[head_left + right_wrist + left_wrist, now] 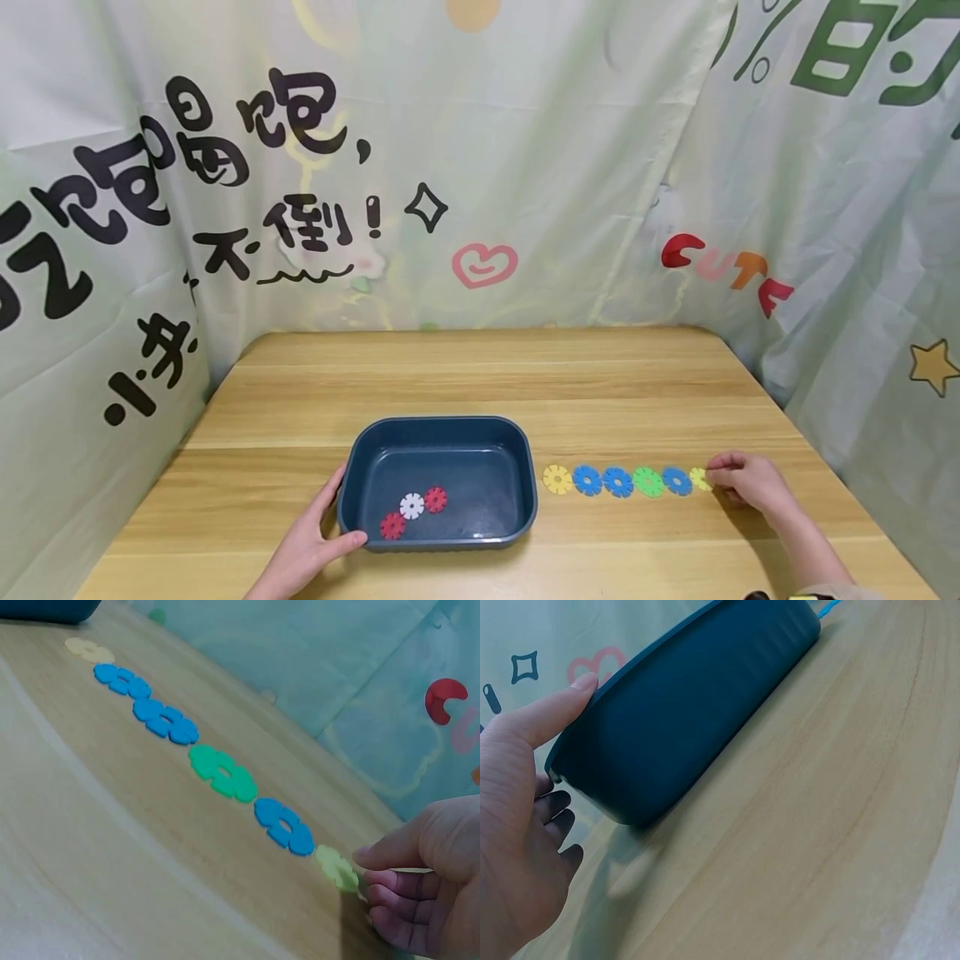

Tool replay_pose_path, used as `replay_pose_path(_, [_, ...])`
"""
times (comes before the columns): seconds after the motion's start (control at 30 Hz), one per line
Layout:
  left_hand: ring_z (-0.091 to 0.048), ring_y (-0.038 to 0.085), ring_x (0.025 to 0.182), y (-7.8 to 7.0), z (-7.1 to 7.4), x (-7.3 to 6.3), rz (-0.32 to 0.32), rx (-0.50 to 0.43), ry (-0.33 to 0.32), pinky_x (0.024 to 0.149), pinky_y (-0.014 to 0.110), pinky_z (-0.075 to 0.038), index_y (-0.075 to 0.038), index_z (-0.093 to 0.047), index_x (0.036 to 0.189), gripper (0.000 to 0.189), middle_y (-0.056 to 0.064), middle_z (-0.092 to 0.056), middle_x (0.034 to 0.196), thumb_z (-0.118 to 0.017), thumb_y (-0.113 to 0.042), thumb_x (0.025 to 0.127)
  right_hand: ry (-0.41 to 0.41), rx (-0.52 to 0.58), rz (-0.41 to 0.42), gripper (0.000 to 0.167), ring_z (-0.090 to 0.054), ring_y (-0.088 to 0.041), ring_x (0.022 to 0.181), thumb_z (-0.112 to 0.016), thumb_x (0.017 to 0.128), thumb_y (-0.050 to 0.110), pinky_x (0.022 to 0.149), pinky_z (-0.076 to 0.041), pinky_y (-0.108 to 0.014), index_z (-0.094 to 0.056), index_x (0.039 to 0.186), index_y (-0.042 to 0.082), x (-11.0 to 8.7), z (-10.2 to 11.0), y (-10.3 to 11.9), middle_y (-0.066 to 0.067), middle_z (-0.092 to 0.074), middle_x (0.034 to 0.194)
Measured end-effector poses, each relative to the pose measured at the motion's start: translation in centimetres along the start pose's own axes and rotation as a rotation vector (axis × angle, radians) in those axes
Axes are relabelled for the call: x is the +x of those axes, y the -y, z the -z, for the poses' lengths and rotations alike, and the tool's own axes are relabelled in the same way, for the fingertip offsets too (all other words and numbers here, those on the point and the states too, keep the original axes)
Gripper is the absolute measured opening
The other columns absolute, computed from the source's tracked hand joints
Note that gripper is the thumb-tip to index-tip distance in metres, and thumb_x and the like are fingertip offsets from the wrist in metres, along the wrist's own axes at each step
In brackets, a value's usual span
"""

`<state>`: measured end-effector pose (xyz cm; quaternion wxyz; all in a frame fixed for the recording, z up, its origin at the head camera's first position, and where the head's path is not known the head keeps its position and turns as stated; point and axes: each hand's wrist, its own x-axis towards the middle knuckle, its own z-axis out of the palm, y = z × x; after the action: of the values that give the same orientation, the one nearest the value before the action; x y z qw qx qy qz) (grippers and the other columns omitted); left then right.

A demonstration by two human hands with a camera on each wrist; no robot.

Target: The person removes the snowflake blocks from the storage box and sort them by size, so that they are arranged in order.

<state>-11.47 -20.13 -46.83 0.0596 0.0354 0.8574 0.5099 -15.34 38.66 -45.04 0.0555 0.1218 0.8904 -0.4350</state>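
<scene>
My left hand (309, 537) grips the near left corner of a dark blue plastic tub (450, 540), its thumb (574, 694) at the rim and the other fingers curled beside the outer wall. Two red notched discs (392, 533) and a white one (405, 506) lie inside the tub. To the right, my right hand (752, 481) pinches the right edge of a yellow-green notched disc (330, 862) at the table surface. That disc ends a row of a yellow disc (550, 479), two blue discs (581, 481), a green disc (641, 482) and another blue disc (270, 814).
The wooden table (480, 375) carries the tub and the row of discs. A printed cloth (525, 167) hangs along its back and sides. At the lower right edge of the head view, a sleeve (843, 590) and part of a dark strap show.
</scene>
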Motion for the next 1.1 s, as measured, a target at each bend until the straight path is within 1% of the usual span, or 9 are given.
replay_pose_path(0.1, [-0.019, 0.046, 0.134, 0.1, 0.0, 0.0, 0.009, 0.007, -0.002, 0.101, 0.065, -0.021, -0.009, -0.02, 0.148, 0.09, 0.023, -0.02, 0.149, -0.073, -0.028, 0.078, 0.001, 0.019, 0.031, 0.024, -0.052, -0.011, 0.063, -0.061, 0.087, 0.009, 0.055, -0.048, -0.025, -0.056, 0.096, -0.012, 0.0, 0.0, 0.7, 0.0, -0.057, 0.074])
replay_pose_path(0.2, [-0.018, 0.046, 0.134, 0.0, 0.0, 0.1, 0.02, 0.0, -0.001, 0.101, 0.066, -0.02, -0.009, -0.02, 0.148, 0.09, 0.023, -0.019, 0.15, -0.074, -0.029, 0.078, 0.007, 0.008, 0.073, 0.029, -0.053, -0.012, 0.066, -0.061, 0.089, 0.013, 0.058, -0.049, -0.027, -0.056, 0.101, -0.013, -0.2, -0.2, 1.9, -0.002, -0.058, 0.078])
replay_pose_path(0.33, [-0.017, 0.045, 0.134, -0.1, 0.1, 0.1, 0.031, -0.004, -0.001, 0.101, 0.066, -0.018, -0.009, -0.02, 0.148, 0.091, 0.022, -0.018, 0.15, -0.074, -0.029, 0.078, 0.037, -0.002, 0.11, 0.033, -0.053, -0.014, 0.07, -0.06, 0.09, 0.018, 0.06, -0.047, -0.028, -0.055, 0.105, -0.011, -0.4, -0.6, 4.2, -0.005, -0.06, 0.083])
replay_pose_path(0.5, [-0.017, 0.045, 0.134, -0.3, 0.1, 0.1, 0.032, -0.005, -0.002, 0.101, 0.067, -0.017, -0.01, -0.019, 0.148, 0.092, 0.021, -0.018, 0.151, -0.074, -0.03, 0.077, 0.081, 0.052, 0.165, 0.034, -0.058, -0.017, 0.08, -0.061, 0.09, 0.018, 0.067, -0.052, -0.031, -0.055, 0.107, -0.011, -0.5, -2.0, 7.2, -0.01, -0.063, 0.091])
replay_pose_path(0.67, [-0.018, 0.045, 0.135, -0.3, 0.0, 0.1, 0.039, -0.009, -0.005, 0.101, 0.067, -0.018, -0.011, -0.019, 0.148, 0.092, 0.021, -0.019, 0.15, -0.075, -0.031, 0.077, 0.142, 0.108, 0.254, 0.03, -0.056, -0.019, 0.079, -0.062, 0.089, 0.013, 0.069, -0.053, -0.033, -0.056, 0.105, -0.011, -0.4, -4.0, 10.2, -0.01, -0.06, 0.087])
replay_pose_path(0.8, [-0.019, 0.045, 0.134, -0.1, 0.0, 0.2, 0.03, -0.014, -0.008, 0.098, 0.068, -0.021, -0.012, -0.02, 0.148, 0.091, 0.021, -0.02, 0.15, -0.074, -0.029, 0.077, 0.219, 0.145, 0.334, 0.025, -0.058, -0.026, 0.081, -0.061, 0.088, 0.009, 0.071, -0.053, -0.038, -0.057, 0.103, -0.01, -0.4, -6.1, 12.5, -0.015, -0.061, 0.088])
replay_pose_path(0.9, [-0.02, 0.045, 0.134, 0.0, 0.1, 0.1, 0.01, -0.011, -0.008, 0.098, 0.069, -0.021, -0.012, -0.021, 0.148, 0.09, 0.02, -0.021, 0.15, -0.074, -0.027, 0.077, 0.278, 0.151, 0.383, 0.023, -0.059, -0.028, 0.08, -0.063, 0.087, 0.009, 0.07, -0.053, -0.042, -0.059, 0.101, -0.008, -0.6, -7.9, 14.3, -0.014, -0.061, 0.087])
replay_pose_path(1.03, [-0.019, 0.045, 0.134, -0.1, 0.0, 0.0, 0.007, -0.01, -0.008, 0.098, 0.069, -0.019, -0.012, -0.021, 0.148, 0.09, 0.02, -0.021, 0.15, -0.075, -0.027, 0.077, 0.36, 0.164, 0.44, 0.023, -0.059, -0.024, 0.076, -0.065, 0.085, 0.008, 0.067, -0.053, -0.039, -0.06, 0.1, -0.007, -1.2, -10.5, 16.6, -0.007, -0.061, 0.083])
replay_pose_path(1.1, [-0.019, 0.045, 0.134, -0.1, 0.0, 0.0, 0.013, -0.014, -0.009, 0.098, 0.069, -0.02, -0.012, -0.022, 0.148, 0.09, 0.02, -0.021, 0.15, -0.075, -0.027, 0.077, 0.401, 0.178, 0.46, 0.023, -0.058, -0.026, 0.074, -0.066, 0.084, 0.007, 0.064, -0.054, -0.037, -0.06, 0.1, -0.008, -1.4, -11.8, 17.7, -0.007, -0.06, 0.082])
